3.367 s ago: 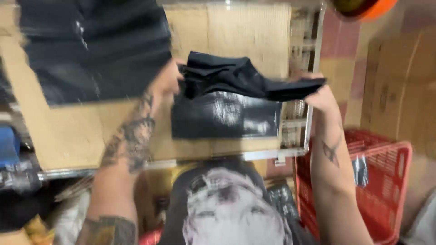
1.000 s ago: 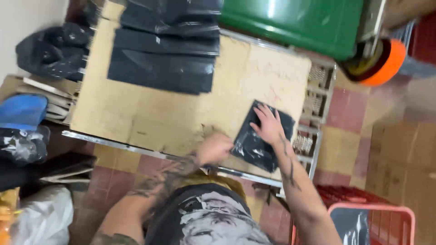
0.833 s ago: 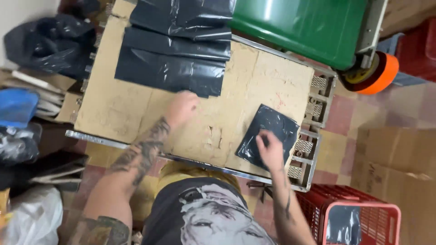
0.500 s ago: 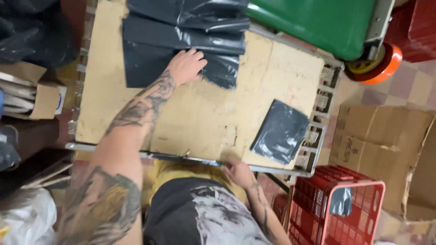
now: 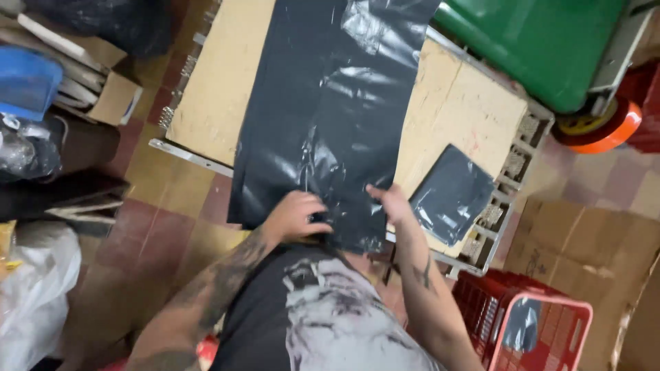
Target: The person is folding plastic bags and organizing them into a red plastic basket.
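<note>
A long black plastic bag [image 5: 330,117] lies stretched over the wooden table [image 5: 220,89], its near end hanging past the front edge. My left hand [image 5: 295,214] grips that near end on the left. My right hand [image 5: 388,201] pinches the same end on the right. A folded black bag [image 5: 450,192] rests flat on the table's right corner, just right of my right hand.
A red plastic crate [image 5: 543,323] stands on the floor at lower right with a dark bag inside. A green wheeled bin [image 5: 543,41] is behind the table. Cardboard [image 5: 584,240] lies at right; boxes [image 5: 103,96] and bags [image 5: 34,288] crowd the left.
My left hand reached to the stack of black bags at the table's far side and pulled one toward me. Both hands now hold its near end; the folded bag stays at right.
</note>
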